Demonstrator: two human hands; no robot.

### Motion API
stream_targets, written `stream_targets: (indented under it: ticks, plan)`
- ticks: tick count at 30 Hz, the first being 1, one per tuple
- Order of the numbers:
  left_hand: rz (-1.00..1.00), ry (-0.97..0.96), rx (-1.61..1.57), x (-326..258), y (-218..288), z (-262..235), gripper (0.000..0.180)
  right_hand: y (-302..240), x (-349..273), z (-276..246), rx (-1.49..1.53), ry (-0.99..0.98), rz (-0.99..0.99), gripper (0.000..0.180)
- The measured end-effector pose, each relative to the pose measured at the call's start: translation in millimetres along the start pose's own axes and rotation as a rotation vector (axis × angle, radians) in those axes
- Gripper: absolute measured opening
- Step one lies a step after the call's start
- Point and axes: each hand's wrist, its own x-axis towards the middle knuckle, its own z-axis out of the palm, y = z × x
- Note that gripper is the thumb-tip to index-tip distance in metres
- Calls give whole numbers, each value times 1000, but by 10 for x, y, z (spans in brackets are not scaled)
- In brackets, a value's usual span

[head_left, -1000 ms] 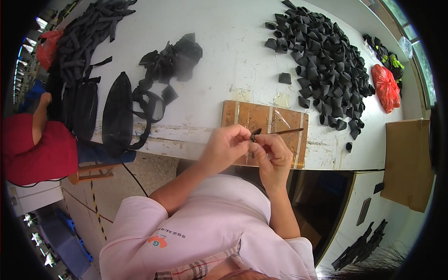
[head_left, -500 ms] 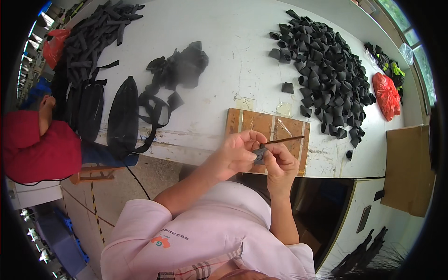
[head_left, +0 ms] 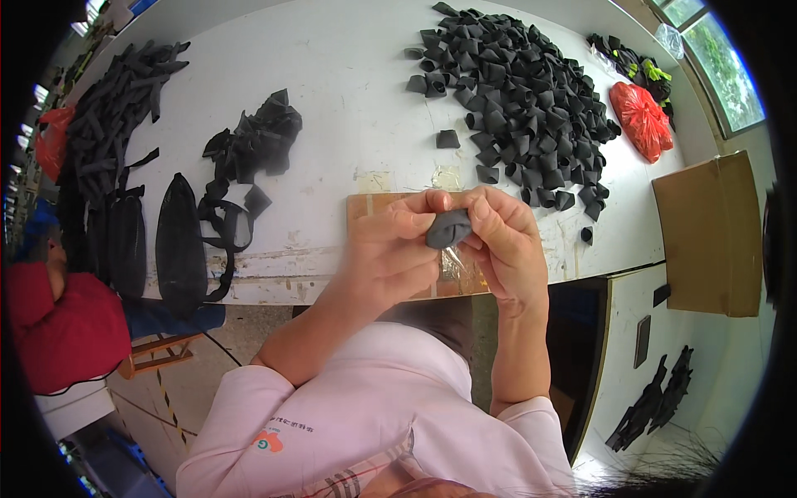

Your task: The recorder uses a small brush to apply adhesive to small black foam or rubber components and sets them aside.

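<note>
Both of my hands are raised above the table's near edge, pinching one small dark grey fabric piece [head_left: 448,228] between them. My left hand [head_left: 390,249] grips its left side with thumb and fingers. My right hand [head_left: 506,241] holds its right side. Beneath the hands lies a brown cardboard pad [head_left: 365,203] with clear tape on it, mostly hidden. A large heap of similar folded black pieces [head_left: 531,100] lies on the white table [head_left: 349,75] beyond my right hand, with one stray piece [head_left: 447,139] nearer.
Black straps and pouches [head_left: 241,158] and flat black bags [head_left: 178,232] lie at the left, with a pile of black strips [head_left: 116,100] beyond. A red bag [head_left: 641,120] sits far right. A cardboard box [head_left: 714,232] stands right. A person in red [head_left: 58,324] sits left.
The thin stick my right hand held over the pad is no longer visible. Both hands have lifted toward the camera and now hold the grey piece together.
</note>
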Motion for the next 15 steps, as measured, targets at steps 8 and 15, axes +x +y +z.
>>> stream_targets:
  ticks: [8, 15]
  plan:
    - [304, 444, 955, 8, -57, -71, 28, 263, 18, -193, -376, 43, -166, 29]
    - [652, 186, 1547, 102, -47, -20, 13, 244, -129, -49, -735, 223, -695, 28]
